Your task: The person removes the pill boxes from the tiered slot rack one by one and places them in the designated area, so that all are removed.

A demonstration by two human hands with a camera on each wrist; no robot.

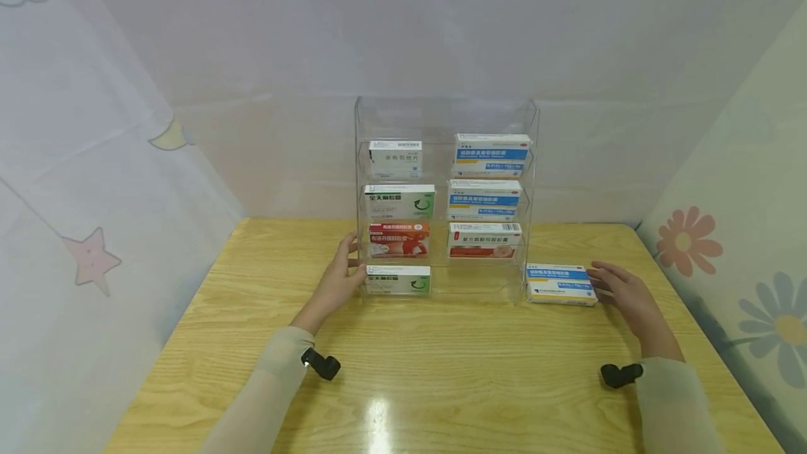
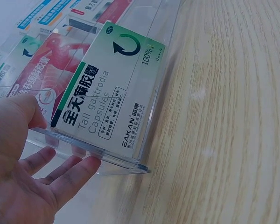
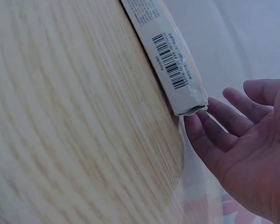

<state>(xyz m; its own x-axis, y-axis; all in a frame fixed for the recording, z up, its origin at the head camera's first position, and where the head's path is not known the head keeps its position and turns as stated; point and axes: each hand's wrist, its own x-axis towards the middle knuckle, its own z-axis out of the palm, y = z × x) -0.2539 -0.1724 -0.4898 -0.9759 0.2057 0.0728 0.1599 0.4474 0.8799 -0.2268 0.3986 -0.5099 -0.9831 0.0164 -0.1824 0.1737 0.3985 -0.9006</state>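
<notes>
A clear acrylic display rack point(image 1: 477, 284) stands on the table with medicine boxes on its tiers. My left hand point(image 1: 338, 279) grips the rack's left side, the thumb in front and the fingers at the side panel point(image 2: 102, 151). Close to that thumb is a green and white capsule box point(image 2: 112, 84) on the bottom tier. Right of the rack, a blue and white medicine box point(image 1: 560, 284) lies on the table. My right hand point(image 1: 621, 293) is at this box's right end, fingers loosely bent and fingertips touching or almost touching its end flap in the right wrist view.
Higher tiers hold a white box point(image 1: 395, 158), another green capsule box point(image 1: 400, 202), a red box point(image 1: 399, 239), two blue and white boxes point(image 1: 492, 156) and a white and red box point(image 1: 485, 240). A pale cloth point(image 1: 302, 160) hangs behind the wooden table point(image 1: 441, 370).
</notes>
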